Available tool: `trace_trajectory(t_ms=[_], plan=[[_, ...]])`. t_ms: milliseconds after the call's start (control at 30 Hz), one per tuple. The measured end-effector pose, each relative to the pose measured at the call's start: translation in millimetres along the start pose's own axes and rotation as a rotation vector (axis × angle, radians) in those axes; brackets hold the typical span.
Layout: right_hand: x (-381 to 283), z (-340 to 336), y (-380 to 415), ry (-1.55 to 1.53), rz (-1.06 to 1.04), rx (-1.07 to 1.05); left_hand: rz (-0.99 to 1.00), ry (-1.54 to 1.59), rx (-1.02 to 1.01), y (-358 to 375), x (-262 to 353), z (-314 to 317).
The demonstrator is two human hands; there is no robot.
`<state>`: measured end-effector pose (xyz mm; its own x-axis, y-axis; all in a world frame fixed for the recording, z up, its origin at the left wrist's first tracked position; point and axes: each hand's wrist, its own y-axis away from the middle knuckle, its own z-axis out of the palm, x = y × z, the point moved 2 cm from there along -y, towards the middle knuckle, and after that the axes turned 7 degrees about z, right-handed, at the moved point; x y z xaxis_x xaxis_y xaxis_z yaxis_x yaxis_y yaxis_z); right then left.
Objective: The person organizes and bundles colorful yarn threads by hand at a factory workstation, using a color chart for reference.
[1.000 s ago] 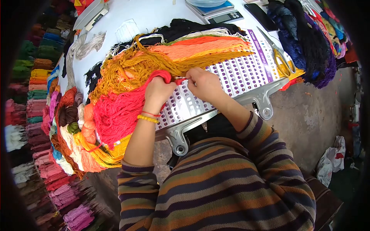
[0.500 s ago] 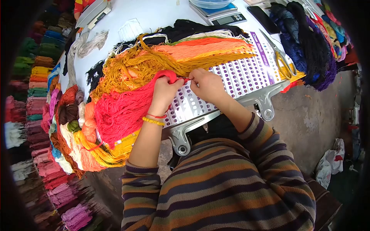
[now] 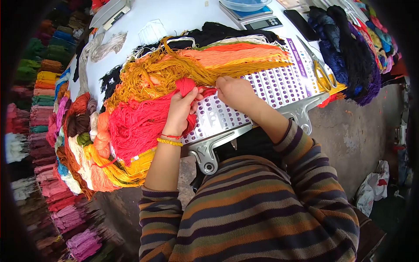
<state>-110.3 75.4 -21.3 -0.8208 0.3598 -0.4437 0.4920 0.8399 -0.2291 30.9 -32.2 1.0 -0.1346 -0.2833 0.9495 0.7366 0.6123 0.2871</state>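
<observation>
Red-pink thread [image 3: 140,126] lies in a thick bundle at the left of the card, and my left hand [image 3: 181,109] is closed round its right end. My right hand [image 3: 235,94], fingers pinched, is just right of it, at the lower edge of the mustard thread [image 3: 174,70]; what its fingertips hold is too small to make out. Beneath both hands is a white card with rows of purple dots [image 3: 270,87], held at its near edge by metal clips [image 3: 207,159]. Orange thread [image 3: 235,55] lies beyond the mustard thread.
Scissors with yellow handles [image 3: 323,76] lie right of the card, near a black phone [image 3: 301,25]. A scale [image 3: 262,22] bearing a bowl stands at the back. Dark purple and black skeins [image 3: 353,56] are at the right, coloured skeins [image 3: 102,135] at the left.
My left hand has shifted slightly left and down, its fingers now more visible. A red tail of thread now shows below and right of it. The view has shifted slightly.
</observation>
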Motion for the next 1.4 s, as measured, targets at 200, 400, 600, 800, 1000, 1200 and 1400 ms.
trace_trajectory(t_ms=[200,400,600,800,1000,1200,1400], plan=[[3,-14,4,-0.263,0.037,-0.11,0.076,-0.027,0.174,1,-1,-3],[1,-11,5,-0.128,-0.029,-0.021,0.139,-0.142,0.192,-6,1,3],[19,-8,-4,-1.026,0.233,-0.319,0.162,-0.237,0.114,-11,1,15],[11,-17,3,-0.661,0.204,0.004,0.257,-0.5,0.058,-28,-21,10],[13,-10,3,-0.714,0.166,0.313,0.209,-0.718,0.008,-26,-15,13],[10,-11,2,-0.554,0.201,-0.021,0.15,-0.805,-0.057,-30,-14,13],[12,-9,3,-0.588,0.332,0.044,0.259,-0.573,-0.022,-26,-13,13]])
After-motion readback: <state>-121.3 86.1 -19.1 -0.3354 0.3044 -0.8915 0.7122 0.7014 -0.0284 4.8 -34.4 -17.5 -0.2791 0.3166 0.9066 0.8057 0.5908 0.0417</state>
